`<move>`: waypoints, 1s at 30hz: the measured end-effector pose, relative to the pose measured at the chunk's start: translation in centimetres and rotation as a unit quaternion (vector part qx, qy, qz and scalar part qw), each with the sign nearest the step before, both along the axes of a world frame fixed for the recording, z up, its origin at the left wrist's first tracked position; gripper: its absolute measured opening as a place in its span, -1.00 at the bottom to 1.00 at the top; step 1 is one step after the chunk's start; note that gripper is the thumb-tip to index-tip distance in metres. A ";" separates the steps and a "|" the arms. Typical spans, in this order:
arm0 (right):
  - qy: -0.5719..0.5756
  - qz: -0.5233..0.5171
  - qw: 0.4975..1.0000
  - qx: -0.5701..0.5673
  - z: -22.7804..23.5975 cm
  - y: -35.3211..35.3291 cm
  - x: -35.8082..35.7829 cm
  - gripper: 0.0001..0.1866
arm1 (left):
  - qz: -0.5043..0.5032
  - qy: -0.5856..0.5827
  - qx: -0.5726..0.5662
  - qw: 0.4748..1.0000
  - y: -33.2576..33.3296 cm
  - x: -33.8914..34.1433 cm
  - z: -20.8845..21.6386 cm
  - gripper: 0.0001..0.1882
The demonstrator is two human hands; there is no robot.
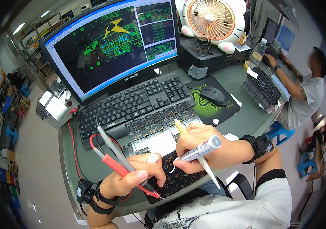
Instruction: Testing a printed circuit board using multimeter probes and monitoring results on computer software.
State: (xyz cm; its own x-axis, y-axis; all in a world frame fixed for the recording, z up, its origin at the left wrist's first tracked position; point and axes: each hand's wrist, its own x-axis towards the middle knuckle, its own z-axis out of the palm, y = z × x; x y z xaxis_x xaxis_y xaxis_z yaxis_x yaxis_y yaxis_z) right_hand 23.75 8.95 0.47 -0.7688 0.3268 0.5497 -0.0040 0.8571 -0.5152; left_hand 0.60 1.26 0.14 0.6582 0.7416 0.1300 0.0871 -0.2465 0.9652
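Observation:
My left hand (134,177) is closed around a red test probe (116,165) and a grey-and-black test probe (111,144), their tips pointing down toward the desk's near edge. A small white cap-like piece (152,157) shows at its fingers. In my right hand (208,147) are a white marker pen (199,150) and a slim white stick with a yellow end (209,173). Under and between both hands lies a dark panel of circuit boards (175,182). More circuit board panels (145,126) lie beyond it, with a white paper (156,142) on them.
A black keyboard (132,105) and a monitor (111,49) showing a green board layout stand behind. To the right are a mouse (213,96) on its mat (224,110), a fan (212,19) and a black rack (262,89). Another person (304,91) sits at the far right.

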 end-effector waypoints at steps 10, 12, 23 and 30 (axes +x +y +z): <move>0.001 0.025 0.972 -0.235 0.9 0.4 0.7 -0.75 | -0.009 -0.011 0.000 1.000 0.1 -0.2 0.2 -0.50; -0.006 0.015 0.936 -0.352 1.7 1.3 0.7 -0.70 | -0.005 -0.018 -0.004 1.000 0.0 -0.2 0.3 -0.51; 0.025 0.095 0.857 -0.507 1.7 2.2 -0.1 -0.78 | -0.026 -0.031 0.016 0.999 -0.1 -0.3 -0.4 -0.54; 0.012 0.111 0.860 -0.497 2.0 1.9 -1.3 -0.76 | 0.002 0.008 0.027 1.000 -0.4 0.0 0.1 -0.44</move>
